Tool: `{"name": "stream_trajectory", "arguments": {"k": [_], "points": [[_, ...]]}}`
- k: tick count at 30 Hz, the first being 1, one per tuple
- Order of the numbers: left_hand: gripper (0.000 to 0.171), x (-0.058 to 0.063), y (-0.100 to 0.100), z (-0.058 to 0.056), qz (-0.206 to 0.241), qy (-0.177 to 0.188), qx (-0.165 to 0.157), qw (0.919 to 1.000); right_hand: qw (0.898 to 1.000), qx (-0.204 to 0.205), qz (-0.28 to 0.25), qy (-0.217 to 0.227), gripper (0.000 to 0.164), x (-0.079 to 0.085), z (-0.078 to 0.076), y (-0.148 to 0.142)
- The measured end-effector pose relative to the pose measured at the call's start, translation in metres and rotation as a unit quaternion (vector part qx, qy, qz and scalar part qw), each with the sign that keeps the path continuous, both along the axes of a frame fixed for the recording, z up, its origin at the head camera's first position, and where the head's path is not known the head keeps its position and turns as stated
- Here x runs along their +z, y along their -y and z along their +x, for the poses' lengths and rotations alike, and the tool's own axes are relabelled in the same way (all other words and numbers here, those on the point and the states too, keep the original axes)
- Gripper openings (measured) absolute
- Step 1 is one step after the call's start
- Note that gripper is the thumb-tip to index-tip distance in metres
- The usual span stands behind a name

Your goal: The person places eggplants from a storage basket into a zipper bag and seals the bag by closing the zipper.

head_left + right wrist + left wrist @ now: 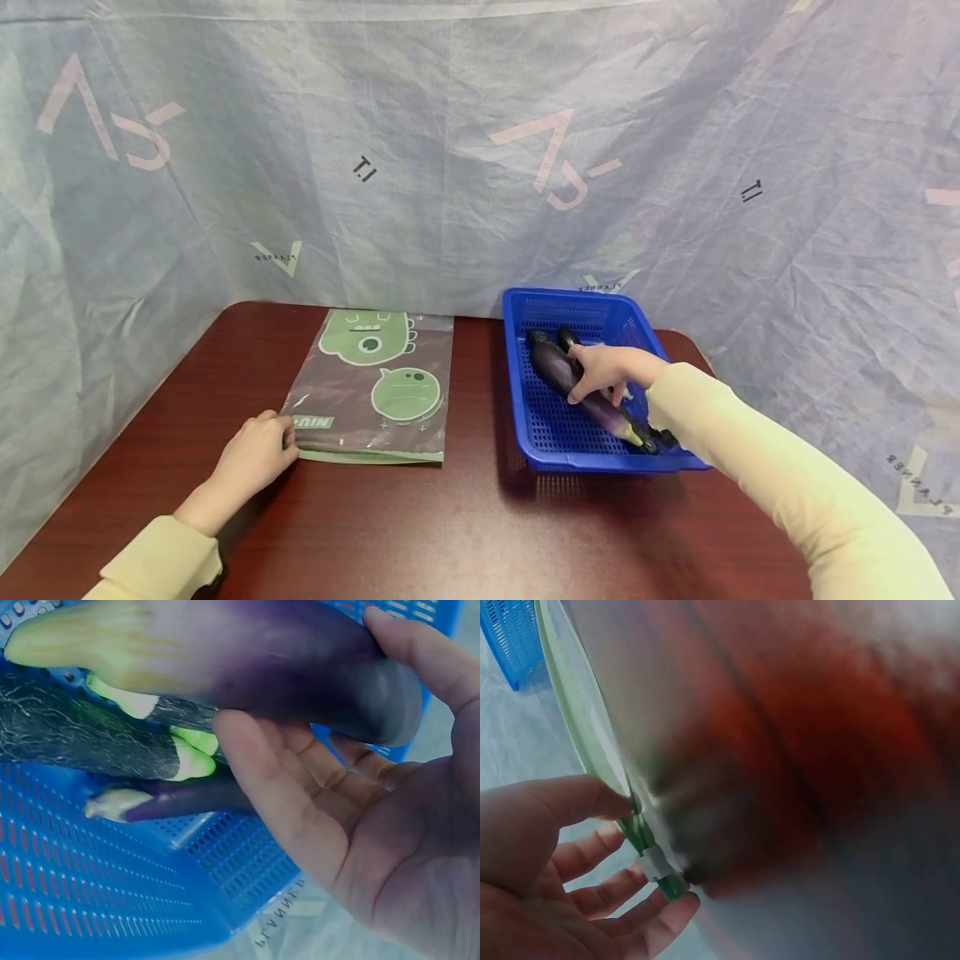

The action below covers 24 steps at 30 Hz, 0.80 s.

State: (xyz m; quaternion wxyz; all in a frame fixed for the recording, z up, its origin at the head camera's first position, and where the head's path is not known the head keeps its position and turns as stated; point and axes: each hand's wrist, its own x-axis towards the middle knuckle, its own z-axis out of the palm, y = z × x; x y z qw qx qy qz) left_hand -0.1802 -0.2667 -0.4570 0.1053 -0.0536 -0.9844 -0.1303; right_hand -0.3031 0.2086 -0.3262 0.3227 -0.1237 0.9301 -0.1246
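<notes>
A clear zip bag [356, 429] with green cartoon prints lies flat on the table. My left hand [253, 452] pinches the left end of its green zip edge; in the left wrist view the thumb and fingers are around the end by a pale slider [655, 864]. My right hand [611, 367] reaches into a blue basket [517, 400] and grips a large purple eggplant [262, 652] with a pale yellow-green end. Below it in the right wrist view lie a slimmer eggplant [199, 801] and dark, rough-skinned vegetables [82, 731] with light green tips.
The basket stands on the right of a dark red-brown table [360, 533], with the bag to its left. A pale printed cloth [420, 208] hangs behind the table and along both sides.
</notes>
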Motion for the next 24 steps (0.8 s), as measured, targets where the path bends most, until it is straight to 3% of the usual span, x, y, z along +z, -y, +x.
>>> {"name": "stream_trajectory", "arguments": {"k": [7,16,24], "points": [[0.016,0.004,0.001,0.002,0.02,-0.028,0.015,0.9993,1.0,0.0,-0.015,-0.011,0.082,0.01,0.001,-0.003],[0.009,0.008,-0.001,0.003,0.059,-0.087,0.043,0.9935,0.999,0.001,-0.03,-0.04,0.073,0.021,0.006,-0.003],[0.016,0.013,-0.004,0.004,0.096,-0.108,0.07,0.987,0.998,0.02,-0.03,-0.044,0.072,0.036,0.008,0.0]]}}
